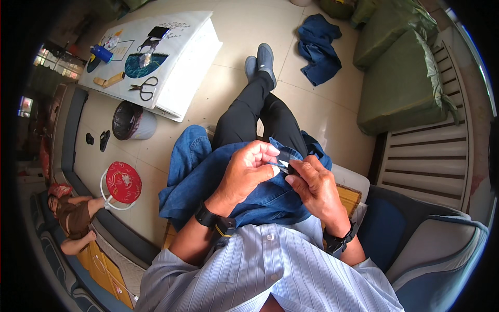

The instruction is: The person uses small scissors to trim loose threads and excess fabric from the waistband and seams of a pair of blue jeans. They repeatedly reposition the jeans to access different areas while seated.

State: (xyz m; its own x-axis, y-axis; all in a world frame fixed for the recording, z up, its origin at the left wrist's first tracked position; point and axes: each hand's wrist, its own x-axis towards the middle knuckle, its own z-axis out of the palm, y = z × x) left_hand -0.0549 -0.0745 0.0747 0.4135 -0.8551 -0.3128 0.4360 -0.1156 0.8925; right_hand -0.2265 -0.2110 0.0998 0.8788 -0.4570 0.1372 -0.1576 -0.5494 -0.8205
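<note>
- Left hand [249,171], centre of frame: thumb and fingers are closing in a pinch on an edge of denim.
- Right hand [314,184], just right of centre: thumb and curled fingers are gripping a small dark tool [291,168] with a shiny tip; its exact kind is not clear, being partly covered. The tip is pointing left, toward the pinched edge.
- Blue denim garment [270,205]: is lying bunched across the wearer's lap, mid-frame, spreading to left and right below the hands.
- Black-trousered legs [243,117]: are stretching toward upper centre, ending in grey shoes [265,58].
- Second denim piece [319,49]: is lying crumpled on the tiled floor, upper right of centre.
- White table [192,62], upper left: is bearing dark-handled scissors [148,89] and a blue cylinder [101,53].
- Waste bin [147,126]: is standing below the table, left of centre.
- Green-covered cushions [397,86]: are occupying the upper right.
- Another person [78,216], far left: is sitting near a red disc [123,182].
</note>
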